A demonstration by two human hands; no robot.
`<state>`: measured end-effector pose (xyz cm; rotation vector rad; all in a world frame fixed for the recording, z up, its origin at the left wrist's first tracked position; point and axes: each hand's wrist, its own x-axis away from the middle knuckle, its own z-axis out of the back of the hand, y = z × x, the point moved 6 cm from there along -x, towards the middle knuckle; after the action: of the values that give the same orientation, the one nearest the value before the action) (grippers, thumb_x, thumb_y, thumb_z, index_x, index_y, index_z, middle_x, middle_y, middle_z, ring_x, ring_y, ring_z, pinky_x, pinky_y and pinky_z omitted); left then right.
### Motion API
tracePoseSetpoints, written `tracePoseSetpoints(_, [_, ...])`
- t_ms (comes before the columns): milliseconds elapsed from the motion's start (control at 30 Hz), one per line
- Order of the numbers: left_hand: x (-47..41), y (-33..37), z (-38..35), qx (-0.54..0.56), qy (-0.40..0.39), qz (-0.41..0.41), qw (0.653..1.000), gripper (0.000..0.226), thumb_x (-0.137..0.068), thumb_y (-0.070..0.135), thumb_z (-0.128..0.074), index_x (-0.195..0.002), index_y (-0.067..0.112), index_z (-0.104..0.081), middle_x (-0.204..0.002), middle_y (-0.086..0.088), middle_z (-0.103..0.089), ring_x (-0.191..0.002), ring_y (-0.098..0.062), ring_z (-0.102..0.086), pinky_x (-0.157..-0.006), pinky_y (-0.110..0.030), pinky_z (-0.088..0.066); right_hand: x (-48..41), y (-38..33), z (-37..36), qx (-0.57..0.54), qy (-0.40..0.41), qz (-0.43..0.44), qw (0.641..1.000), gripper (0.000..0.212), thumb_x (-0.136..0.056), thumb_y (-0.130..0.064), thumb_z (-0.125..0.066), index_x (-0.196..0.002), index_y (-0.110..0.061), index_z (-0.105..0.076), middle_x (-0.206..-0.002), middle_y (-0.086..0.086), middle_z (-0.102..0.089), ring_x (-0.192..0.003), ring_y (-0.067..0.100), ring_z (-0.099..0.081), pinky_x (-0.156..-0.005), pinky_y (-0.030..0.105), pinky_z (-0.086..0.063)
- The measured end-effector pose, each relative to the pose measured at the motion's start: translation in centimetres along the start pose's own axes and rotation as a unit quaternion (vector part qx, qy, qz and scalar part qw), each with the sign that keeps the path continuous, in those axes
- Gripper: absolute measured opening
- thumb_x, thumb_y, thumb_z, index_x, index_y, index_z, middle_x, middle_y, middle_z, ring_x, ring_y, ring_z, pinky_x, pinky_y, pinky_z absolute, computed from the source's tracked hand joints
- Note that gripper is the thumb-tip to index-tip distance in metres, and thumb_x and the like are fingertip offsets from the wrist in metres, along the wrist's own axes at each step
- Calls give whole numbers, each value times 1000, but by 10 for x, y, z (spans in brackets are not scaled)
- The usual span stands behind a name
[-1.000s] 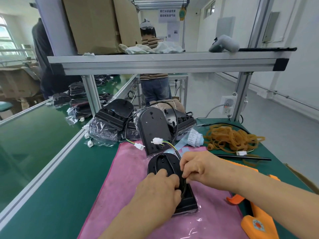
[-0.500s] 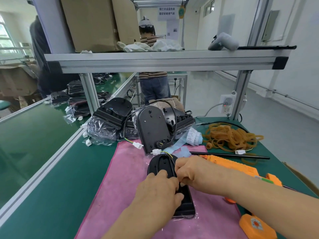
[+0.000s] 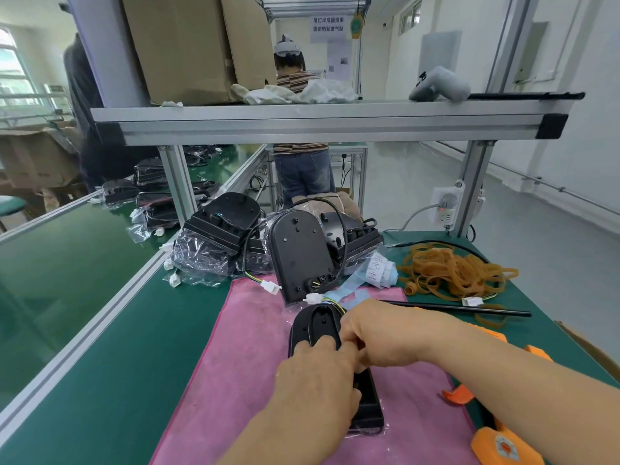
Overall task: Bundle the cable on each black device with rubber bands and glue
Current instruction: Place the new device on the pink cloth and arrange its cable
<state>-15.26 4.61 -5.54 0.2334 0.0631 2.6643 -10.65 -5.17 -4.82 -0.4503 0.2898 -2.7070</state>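
Observation:
A black device [image 3: 315,327] lies flat on the pink cloth [image 3: 248,347], its rounded end away from me. My left hand [image 3: 315,384] rests on its middle with fingers curled over it. My right hand [image 3: 375,333] reaches across from the right and pinches the device's cable at its right edge; the pinched part is hidden under the fingers. Coloured wires with a white connector [image 3: 313,299] stick out past the far end. A heap of tan rubber bands [image 3: 453,273] lies at the back right. An orange glue gun [image 3: 503,444] lies at the lower right.
Another black device [image 3: 302,256] leans upright behind the cloth, against more bagged ones [image 3: 218,236]. A black rod [image 3: 469,308] and a label roll [image 3: 379,271] lie near the bands. An aluminium shelf [image 3: 318,124] spans overhead. A person stands beyond the bench.
My right hand has drawn in toward the left hand along the device's right edge, taking the cable with it. The white connector has slid nearer to the device's far end.

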Motion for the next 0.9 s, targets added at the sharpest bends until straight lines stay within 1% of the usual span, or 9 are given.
tracePoseSetpoints(100, [2,1,-3,-2,9,-7,1000,51,-97,39,-51,-143,31,-30,-126,-3,-42,-117,-28,-41,-74,-36,-37,3,4,-1,-44,-3,-10,999,15,-81,-21,-74,-72,-24,-63,-90,0,-67,-75,10,-57,-72,33,-52])
tracePoseSetpoints(167, [1,1,-3,-3,12,-11,1000,46,-97,38,-50,-140,32,-34,-125,-3,-42,-116,-28,-41,-74,-36,-37,8,10,-2,-135,-4,-26,990,12,-78,-21,-77,-73,-26,-68,-91,-1,-69,-75,4,-59,-77,32,-54])
tracePoseSetpoints(233, [0,1,-3,-7,13,-14,1000,42,-98,37,-50,-137,30,-37,-124,-2,-42,-115,-28,-41,-73,-34,-36,11,14,-2,-168,-2,-33,985,8,-77,-21,-78,-77,-26,-72,-92,-2,-70,-75,2,-59,-79,31,-54])
tracePoseSetpoints(367, [-1,2,-1,-16,11,-23,1000,45,-97,36,-50,-139,30,-35,-122,-3,-43,-115,-28,-42,-74,-34,-35,8,14,-3,-161,0,-39,986,8,-77,-20,-77,-76,-24,-70,-88,-2,-70,-71,2,-57,-75,31,-53])
tracePoseSetpoints(467, [-2,2,2,-21,5,-25,999,41,-96,37,-51,-135,29,-39,-121,-3,-45,-113,-29,-44,-74,-35,-35,5,13,-4,-124,-18,-51,991,20,-79,-18,-76,-68,-27,-62,-75,-10,-63,-64,1,-53,-63,21,-46])
tracePoseSetpoints(533, [-2,2,5,-32,-1,-30,999,38,-96,37,-52,-131,27,-42,-121,-3,-46,-113,-29,-46,-75,-35,-34,1,12,-4,-102,-30,-59,993,26,-78,-18,-77,-64,-27,-56,-68,-12,-57,-62,2,-50,-60,20,-41])
tracePoseSetpoints(700, [-5,3,8,-43,-4,-32,999,35,-95,35,-53,-127,24,-48,-125,-3,-49,-115,-29,-46,-76,-35,-34,-11,5,-4,-59,-72,-72,993,29,-78,-15,-79,-64,-24,-55,-68,-8,-59,-62,8,-54,-61,24,-46])
tracePoseSetpoints(800, [-4,4,4,-33,7,-27,999,45,-94,38,-52,-136,24,-40,-126,-2,-45,-117,-27,-42,-75,-34,-35,-12,5,-7,-69,-74,-68,993,28,-78,-16,-80,-66,-23,-56,-75,-2,-62,-68,13,-60,-67,29,-52])
tracePoseSetpoints(900, [-2,-2,-1,5,26,-27,999,43,-93,44,-52,-132,31,-40,-119,3,-42,-115,-23,-39,-75,-32,-36,-6,11,-10,-100,-46,-57,992,27,-79,-20,-80,-66,-24,-56,-67,-11,-59,-62,5,-54,-60,21,-45])
